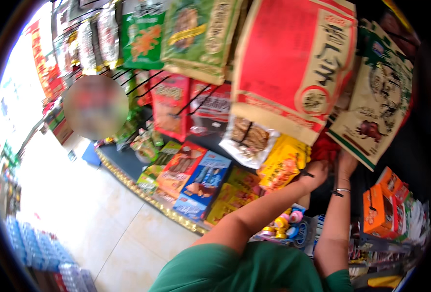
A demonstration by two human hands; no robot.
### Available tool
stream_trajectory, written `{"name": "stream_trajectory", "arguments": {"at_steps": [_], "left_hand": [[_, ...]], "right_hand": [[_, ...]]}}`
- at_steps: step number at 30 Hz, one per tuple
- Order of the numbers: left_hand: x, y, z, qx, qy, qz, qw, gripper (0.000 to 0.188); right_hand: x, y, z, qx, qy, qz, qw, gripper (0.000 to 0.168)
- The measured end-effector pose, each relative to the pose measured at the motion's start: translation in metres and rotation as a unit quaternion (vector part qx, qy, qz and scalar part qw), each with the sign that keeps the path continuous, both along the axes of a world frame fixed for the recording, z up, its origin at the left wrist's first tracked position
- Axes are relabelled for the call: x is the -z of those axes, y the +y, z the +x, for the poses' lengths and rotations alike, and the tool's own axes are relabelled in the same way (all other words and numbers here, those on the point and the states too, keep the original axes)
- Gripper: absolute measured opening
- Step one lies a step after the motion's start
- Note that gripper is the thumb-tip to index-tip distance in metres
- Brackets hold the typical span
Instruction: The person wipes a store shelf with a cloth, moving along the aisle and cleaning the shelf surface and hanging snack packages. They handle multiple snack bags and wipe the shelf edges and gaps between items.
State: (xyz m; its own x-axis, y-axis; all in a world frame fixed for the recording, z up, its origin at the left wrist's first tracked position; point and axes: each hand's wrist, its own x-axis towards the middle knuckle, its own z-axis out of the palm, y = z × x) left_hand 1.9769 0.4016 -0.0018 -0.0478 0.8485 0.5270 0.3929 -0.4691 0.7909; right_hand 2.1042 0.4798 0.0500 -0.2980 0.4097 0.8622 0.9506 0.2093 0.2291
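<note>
My left hand reaches in beside yellow snack packets hanging from a display hook. My right hand, with a bracelet on the wrist, is close to it, partly covered by a cream and green snack bag. Between and above both hands is a dark red packet. The fingers are blurred and partly hidden, so a grip on it cannot be made out. A large red and tan paper bag hangs just above, with a clear-fronted snack packet below it.
Black display hooks jut out among hanging packets. Blue, red and yellow snack boxes line a dark shelf with gold trim. An orange box stands right of my arms. Shrink-wrapped bottles sit on the tiled floor side.
</note>
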Motion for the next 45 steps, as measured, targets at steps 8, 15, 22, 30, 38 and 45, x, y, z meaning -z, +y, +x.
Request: {"name": "stream_trajectory", "arguments": {"at_steps": [8,15,22,30,38,45], "left_hand": [[-0.003,-0.01,-0.002,-0.04,-0.032,0.012,0.999,0.019],[0.009,-0.031,0.001,-0.017,-0.013,-0.029,0.999,0.023],[0.029,-0.061,-0.019,0.107,0.037,-0.06,0.992,0.025],[0.027,-0.164,-0.055,0.332,0.086,-0.073,0.936,0.016],[0.107,-0.253,-0.025,0.285,0.037,-0.278,0.917,0.019],[0.103,-0.311,0.023,0.291,-0.156,-0.456,0.826,0.045]], "right_hand": [[0.053,-0.01,0.016,-0.124,0.083,-0.104,0.983,0.047],[0.091,-0.087,0.037,-0.029,0.098,-0.174,0.979,0.053],[0.098,-0.192,0.034,0.008,0.161,-0.203,0.966,0.059],[0.108,-0.301,0.076,-0.094,0.363,-0.224,0.9,0.051],[0.127,-0.348,0.117,-0.356,0.825,-0.264,0.35,0.043],[0.155,-0.391,0.127,-0.439,0.74,-0.385,0.334,0.042]]}}
